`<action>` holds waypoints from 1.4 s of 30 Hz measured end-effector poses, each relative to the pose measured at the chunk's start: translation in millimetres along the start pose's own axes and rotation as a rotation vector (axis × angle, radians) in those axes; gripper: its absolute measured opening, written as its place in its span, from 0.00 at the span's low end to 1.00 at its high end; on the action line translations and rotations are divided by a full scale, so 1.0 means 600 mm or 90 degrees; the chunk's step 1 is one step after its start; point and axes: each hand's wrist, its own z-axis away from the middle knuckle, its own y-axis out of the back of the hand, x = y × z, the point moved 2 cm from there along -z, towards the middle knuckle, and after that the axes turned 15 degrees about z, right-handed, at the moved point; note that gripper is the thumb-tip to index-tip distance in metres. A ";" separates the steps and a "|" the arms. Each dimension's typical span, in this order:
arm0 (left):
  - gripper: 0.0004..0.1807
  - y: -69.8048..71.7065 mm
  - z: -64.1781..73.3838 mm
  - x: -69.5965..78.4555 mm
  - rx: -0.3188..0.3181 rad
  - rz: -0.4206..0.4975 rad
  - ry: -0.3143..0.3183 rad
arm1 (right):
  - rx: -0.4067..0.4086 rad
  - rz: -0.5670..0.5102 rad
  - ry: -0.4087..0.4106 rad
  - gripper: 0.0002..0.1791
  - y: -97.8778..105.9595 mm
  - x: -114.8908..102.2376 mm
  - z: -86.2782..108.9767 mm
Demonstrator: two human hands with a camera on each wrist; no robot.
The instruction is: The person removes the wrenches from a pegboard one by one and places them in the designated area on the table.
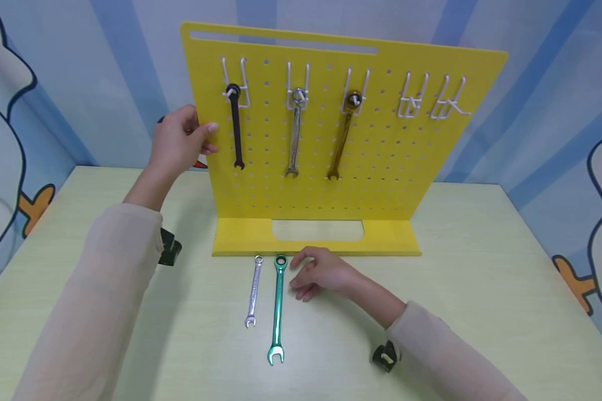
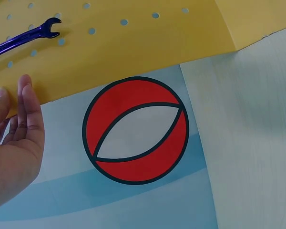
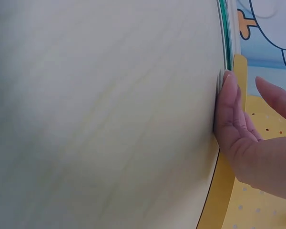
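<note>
My left hand (image 1: 178, 139) pinches the left edge of a yellow pegboard (image 1: 276, 200), thumb on the front face. In the left wrist view the fingers (image 2: 31, 114) sit at that same edge. My right hand (image 1: 323, 273) hovers low over the table with loosely bent fingers, just right of a green ratcheting wrench (image 1: 278, 306), and holds nothing. Left of it lies a smaller silver wrench (image 1: 253, 292). Three wrenches hang on hooks: a black wrench (image 1: 236, 125), a silver hanging wrench (image 1: 295, 133) and a bronze-coloured wrench (image 1: 343, 136).
Two white hooks (image 1: 411, 97) at the board's upper right hold no tool. The board's yellow base (image 1: 241, 236) stands on the pale wooden table (image 1: 481, 278). Behind rises a blue striped backdrop (image 1: 306, 14) with cartoon pictures.
</note>
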 end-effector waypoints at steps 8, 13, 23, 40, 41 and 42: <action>0.15 0.000 -0.001 -0.001 0.000 0.004 0.006 | 0.016 -0.001 0.039 0.17 0.011 -0.001 0.000; 0.15 0.000 -0.002 -0.002 -0.004 0.010 0.006 | 0.021 0.002 0.038 0.17 0.019 -0.001 -0.003; 0.14 0.001 -0.001 -0.001 -0.007 0.014 0.011 | 0.044 0.004 0.041 0.20 0.049 -0.008 -0.003; 0.14 0.001 0.000 0.000 -0.007 0.012 0.009 | 0.086 -0.030 0.132 0.27 0.112 -0.041 0.012; 0.14 0.001 0.000 0.000 -0.007 0.011 0.009 | 0.091 -0.033 0.134 0.27 0.116 -0.043 0.012; 0.14 0.001 0.000 -0.001 -0.007 0.011 0.009 | 0.097 -0.037 0.134 0.27 0.120 -0.045 0.012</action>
